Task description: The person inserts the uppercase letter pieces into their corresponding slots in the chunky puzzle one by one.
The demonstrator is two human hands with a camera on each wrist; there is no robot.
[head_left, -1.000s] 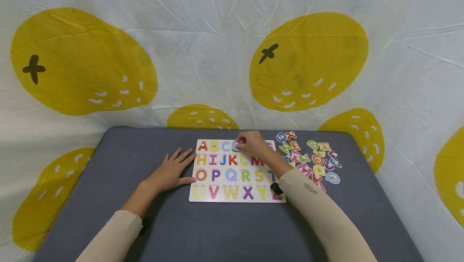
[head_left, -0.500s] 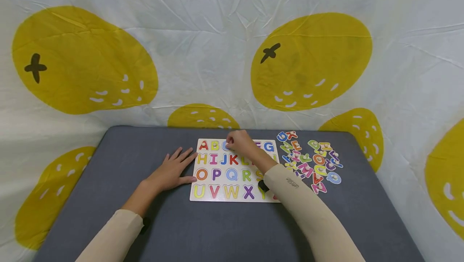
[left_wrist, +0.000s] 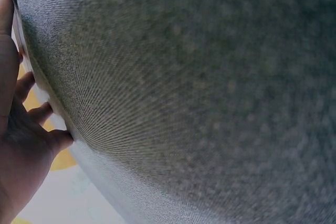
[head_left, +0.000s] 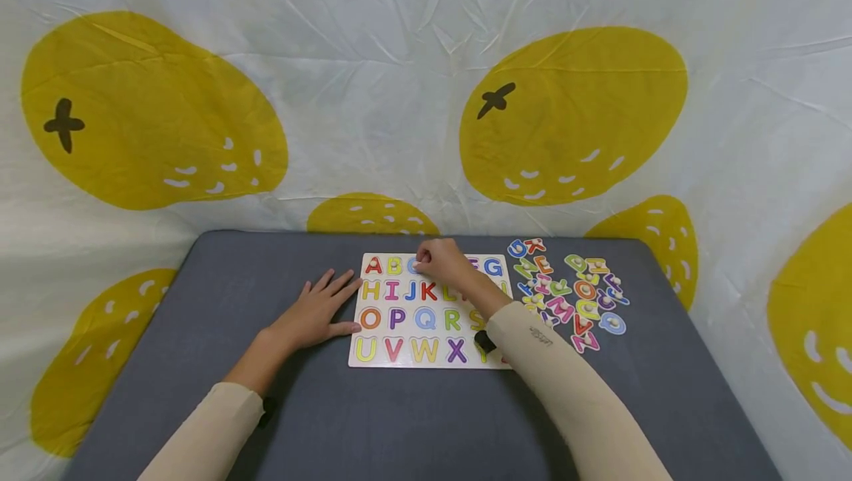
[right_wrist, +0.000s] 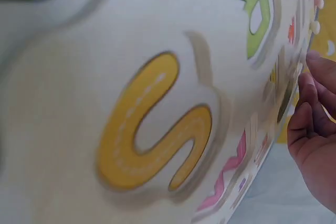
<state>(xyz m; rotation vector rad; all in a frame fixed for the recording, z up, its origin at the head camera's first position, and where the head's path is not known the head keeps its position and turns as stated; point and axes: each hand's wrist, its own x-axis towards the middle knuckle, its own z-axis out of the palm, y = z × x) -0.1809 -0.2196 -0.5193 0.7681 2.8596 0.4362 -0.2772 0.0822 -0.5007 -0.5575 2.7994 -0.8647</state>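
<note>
A wooden alphabet puzzle board (head_left: 382,368) lies on the grey table, with rows of coloured letter recesses. Over the C place in its top row, my right hand (head_left: 444,263) pinches a light-blue letter piece (head_left: 412,265), mostly covered by the fingers. From the right wrist view, the curled right hand (right_wrist: 320,140) is at the far edge of the board; the piece itself cannot be made out there. Knobbed A (head_left: 373,266) and B (head_left: 394,266) pieces sit in their recesses. My left hand (head_left: 316,316) lies flat with spread fingers, fingertips touching the board's left edge.
Right of the board is a loose pile of knobbed letter pieces (head_left: 561,310), some overlapping. A blue Q piece (head_left: 612,323) lies at its right side. Behind the grey table (head_left: 306,422) hangs a white cloth (head_left: 373,118) with yellow fruit prints.
My right hand has shifted left from beside the C place to over it, with the light-blue piece, then stayed about still. The left hand keeps its place.
</note>
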